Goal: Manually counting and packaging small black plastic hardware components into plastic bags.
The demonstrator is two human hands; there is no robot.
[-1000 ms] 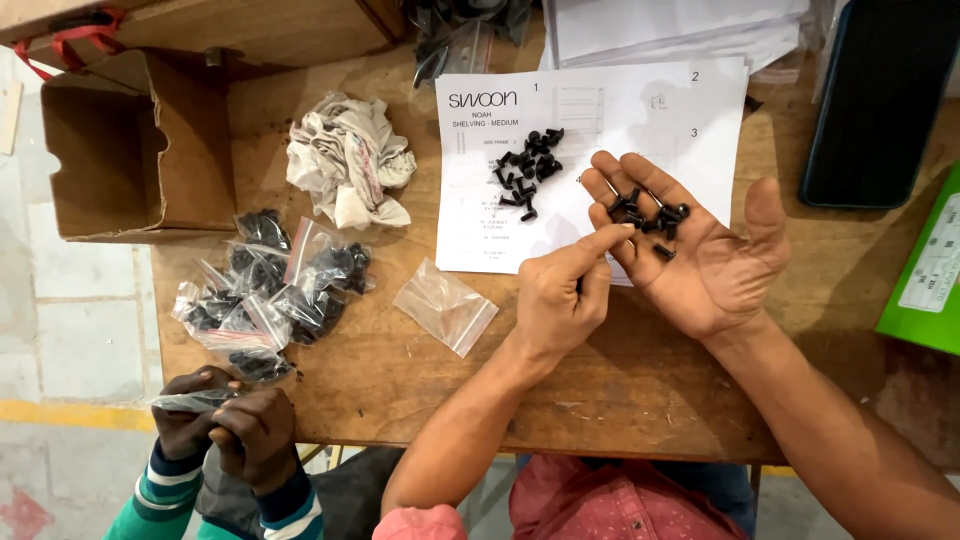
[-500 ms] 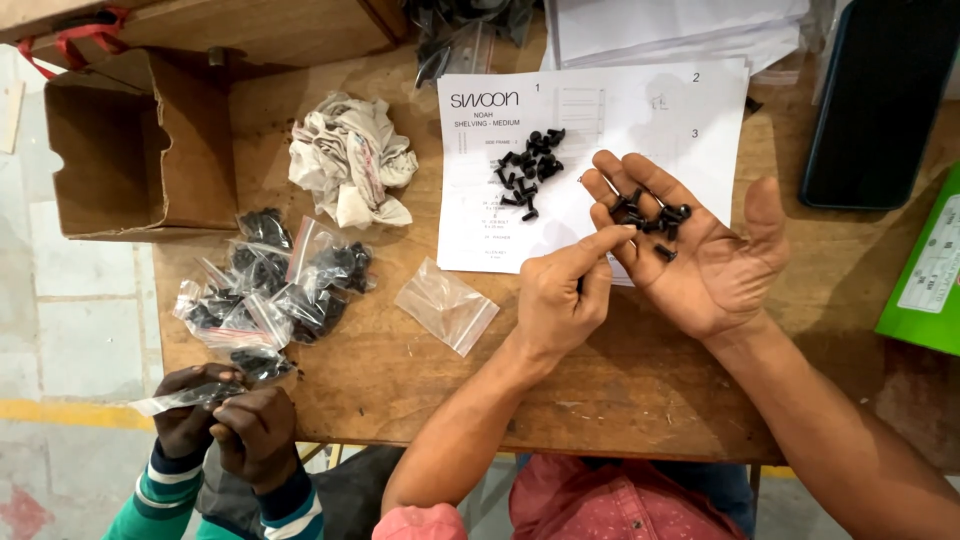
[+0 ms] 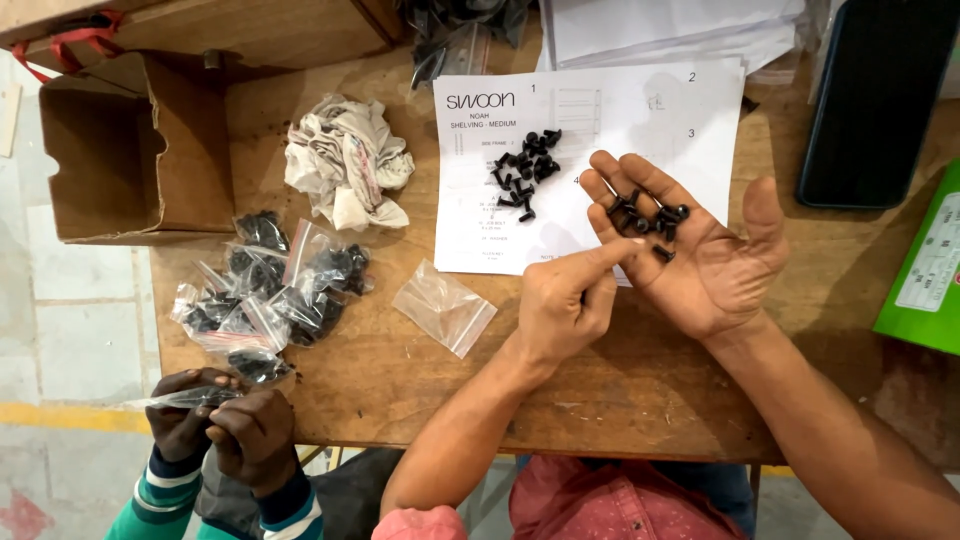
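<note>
Counting step: right hand (image 3: pixel 705 255) open flat, cupping black screws (image 3: pixel 648 218); left hand (image 3: pixel 565 300) empty, forefinger extended toward them; next, probably separate one screw cleanly.

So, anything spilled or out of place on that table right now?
Nothing damaged. Loose black screws lie heaped on the instruction sheet, not bagged; more sit in the open right hand, where the left hand points. A crumpled rag lies nearby.

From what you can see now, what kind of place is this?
Probably a workshop or furniture assembly area: black screws lie on an instruction sheet on a worn wooden table, beside small plastic bags of hardware and an open cardboard box.
</note>
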